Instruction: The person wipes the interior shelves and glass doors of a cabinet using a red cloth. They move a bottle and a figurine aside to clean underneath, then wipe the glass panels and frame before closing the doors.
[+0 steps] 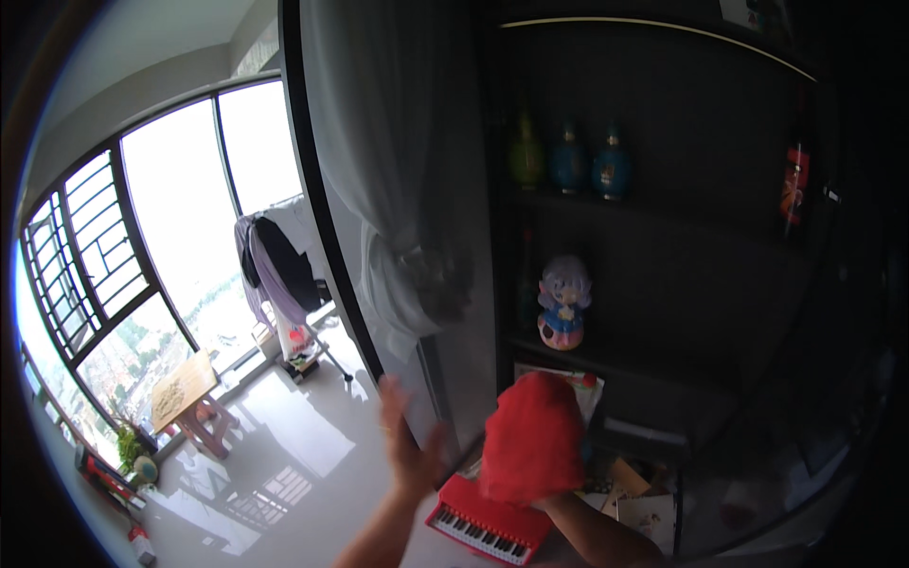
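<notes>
My left hand (410, 447) is raised at the lower middle, slightly blurred, with its fingers apart and nothing in it. To its right a red cloth (536, 437) hangs over my right hand. The cloth hides the fingers, and only the wrist and forearm show below it. Beneath the cloth lies a red toy piano (490, 518) with white and black keys, partly covered from view. A figurine (564, 302) with lilac hair and a blue dress stands on the dark shelf above the cloth.
Two blue bottles (569, 162) and a green bottle (526, 156) stand on the upper shelf. Papers and a carton (630, 477) lie at lower right. A tied grey curtain (398, 263) hangs left of the shelves. Beyond it are a drying rack with clothes (284, 263) and a wooden board (186, 387) on a stool.
</notes>
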